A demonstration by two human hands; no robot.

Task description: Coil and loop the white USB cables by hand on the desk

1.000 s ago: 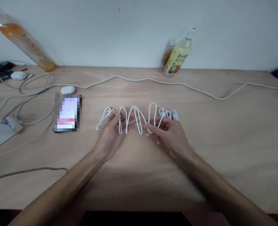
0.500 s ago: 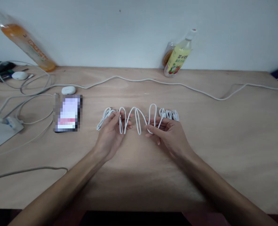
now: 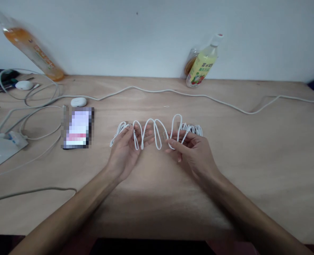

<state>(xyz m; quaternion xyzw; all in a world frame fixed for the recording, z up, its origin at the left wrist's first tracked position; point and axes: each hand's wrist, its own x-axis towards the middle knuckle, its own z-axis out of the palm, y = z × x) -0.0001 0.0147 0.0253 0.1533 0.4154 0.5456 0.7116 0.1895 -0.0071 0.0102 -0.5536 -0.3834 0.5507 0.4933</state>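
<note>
A white cable stretches between my hands in loose zigzag loops above the table. My left hand pinches one end of the loops between thumb and fingers, its other fingers partly extended behind the cable. With thumb and fingers, my right hand grips the other end, where a tall loop rises above it. Just beyond my left hand lies a bundled white cable. More bundled white cables lie behind my right hand, partly hidden by it.
On the left are a phone, a white earbud case, tangled cables and a white power strip. An orange drink bottle and a yellow drink bottle stand along the wall. A long white cable crosses the table's back.
My right hand has shifted slightly right, and the cable's loops are spread a little wider. The fingers of my left hand have opened out somewhat behind the cable.
</note>
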